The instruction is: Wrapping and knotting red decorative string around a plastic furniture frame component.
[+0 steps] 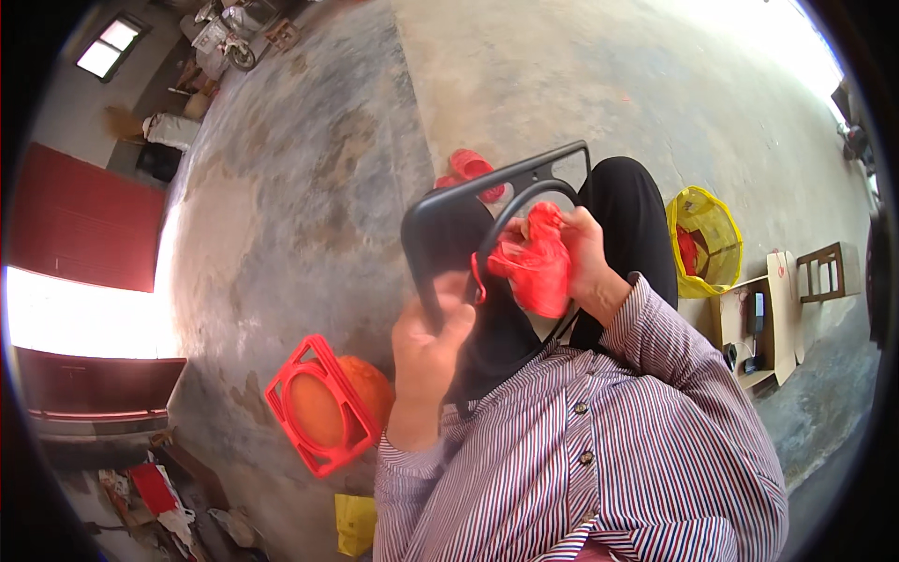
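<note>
A black frame (506, 176) with rounded corners and a round ring inside it rests over my lap, tilted. My left hand (426, 351) is closed around the frame's left side, thumb by the ring. A thin red band loops round the ring near that thumb. In my right hand (590, 258) is a crumpled bundle of thin red material (543, 267), pinched between the fingers against the inside of the ring. Whether the bundle and the red band are one piece, I cannot tell. Part of my left hand is blurred.
On the floor to my left stands a red frame (323, 348) with an orange round piece. Red rolls (471, 164) lie beyond my knees. To the right are a yellow bag (726, 220) with red material inside, an open cardboard box (785, 323) and a small wooden stool (829, 272).
</note>
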The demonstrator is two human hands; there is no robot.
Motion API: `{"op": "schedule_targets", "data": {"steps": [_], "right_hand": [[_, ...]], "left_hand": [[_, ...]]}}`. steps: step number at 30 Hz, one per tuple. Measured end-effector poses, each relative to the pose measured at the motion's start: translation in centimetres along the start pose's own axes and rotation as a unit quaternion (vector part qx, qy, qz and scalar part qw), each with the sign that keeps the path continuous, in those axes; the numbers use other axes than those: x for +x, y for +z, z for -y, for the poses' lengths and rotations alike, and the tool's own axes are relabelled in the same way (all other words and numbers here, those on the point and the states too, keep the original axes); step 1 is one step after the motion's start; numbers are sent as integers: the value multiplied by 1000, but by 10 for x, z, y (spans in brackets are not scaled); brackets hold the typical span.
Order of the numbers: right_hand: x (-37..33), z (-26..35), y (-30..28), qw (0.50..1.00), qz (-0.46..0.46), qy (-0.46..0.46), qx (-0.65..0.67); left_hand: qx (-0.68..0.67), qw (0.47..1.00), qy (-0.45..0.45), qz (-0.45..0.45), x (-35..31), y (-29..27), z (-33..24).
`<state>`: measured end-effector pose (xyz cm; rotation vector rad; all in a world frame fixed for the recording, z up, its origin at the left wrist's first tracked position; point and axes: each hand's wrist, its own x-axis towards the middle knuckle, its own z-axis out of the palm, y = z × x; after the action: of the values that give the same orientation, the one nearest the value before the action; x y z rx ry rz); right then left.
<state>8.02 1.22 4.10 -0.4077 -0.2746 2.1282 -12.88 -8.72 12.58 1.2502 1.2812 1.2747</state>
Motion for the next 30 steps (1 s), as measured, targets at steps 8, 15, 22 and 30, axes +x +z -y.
{"op": "schedule_targets", "data": {"steps": [8,15,22,30], "right_hand": [[-34,23,54,975,192,-30,106],[-25,-19,85,943,33,-83,-321],[-13,-40,80,952,22,-99,-287],[-32,-33,96,849,20,-202,-487]], "left_hand": [[-119,989,-92,-11,4,-10,3],[-72,996,-49,-5,-1,-2,3],[-78,994,-67,-25,-4,2,1],[30,997,-58,-35,-1,9,-3]]}}
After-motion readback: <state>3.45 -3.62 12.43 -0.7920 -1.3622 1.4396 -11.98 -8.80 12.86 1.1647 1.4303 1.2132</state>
